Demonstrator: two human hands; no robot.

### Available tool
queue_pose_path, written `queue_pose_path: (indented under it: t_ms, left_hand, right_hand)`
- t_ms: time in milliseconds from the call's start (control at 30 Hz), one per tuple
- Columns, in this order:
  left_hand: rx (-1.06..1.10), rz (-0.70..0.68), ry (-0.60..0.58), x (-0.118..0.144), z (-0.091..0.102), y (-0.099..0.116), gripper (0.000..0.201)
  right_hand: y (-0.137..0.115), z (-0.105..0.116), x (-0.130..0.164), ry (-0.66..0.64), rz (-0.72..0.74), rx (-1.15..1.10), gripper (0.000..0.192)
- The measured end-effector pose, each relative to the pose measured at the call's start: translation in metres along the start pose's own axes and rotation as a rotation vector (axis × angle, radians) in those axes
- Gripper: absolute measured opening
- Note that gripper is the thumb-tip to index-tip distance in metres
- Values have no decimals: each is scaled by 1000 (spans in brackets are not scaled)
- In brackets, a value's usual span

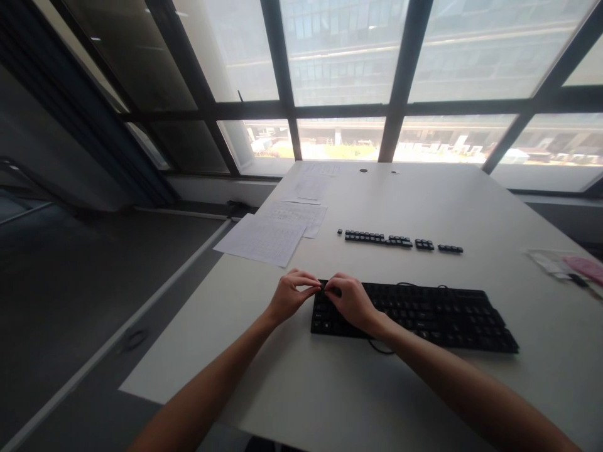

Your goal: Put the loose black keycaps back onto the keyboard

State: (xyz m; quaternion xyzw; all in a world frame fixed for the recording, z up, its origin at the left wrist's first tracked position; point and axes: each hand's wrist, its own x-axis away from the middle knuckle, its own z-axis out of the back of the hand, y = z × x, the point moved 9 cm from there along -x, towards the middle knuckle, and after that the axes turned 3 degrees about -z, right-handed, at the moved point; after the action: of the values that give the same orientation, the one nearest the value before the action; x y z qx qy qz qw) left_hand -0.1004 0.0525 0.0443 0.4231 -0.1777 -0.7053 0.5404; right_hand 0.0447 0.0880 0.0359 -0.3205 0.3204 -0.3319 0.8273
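A black keyboard [424, 314] lies on the white table in front of me, its left end under my hands. My left hand [294, 292] reaches to its upper left corner with thumb and fingers pinched together. Close beside it, my right hand [351, 301] is also closed in a pinch over the same corner and covers some of the keys. Whatever the fingertips hold is too small and hidden to make out. Beyond the keyboard, loose black keycaps stand in a row of groups [365, 236], with a single keycap [340, 232] at the left end.
Printed paper sheets [264, 238] lie along the table's left edge. A clear bag with something pink [584, 269] sits at the right. Cable loops [379, 347] show at the keyboard's front and back edges. Large windows [343, 56] rise behind the white table [264, 389].
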Motion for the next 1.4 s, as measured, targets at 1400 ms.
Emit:
queue_pose_path:
  t_ms: [1400]
  left_hand:
    - [-319,-126,-61,11,-22,23,17]
  right_hand:
    - [-15,-13,11,-64,145,231,17]
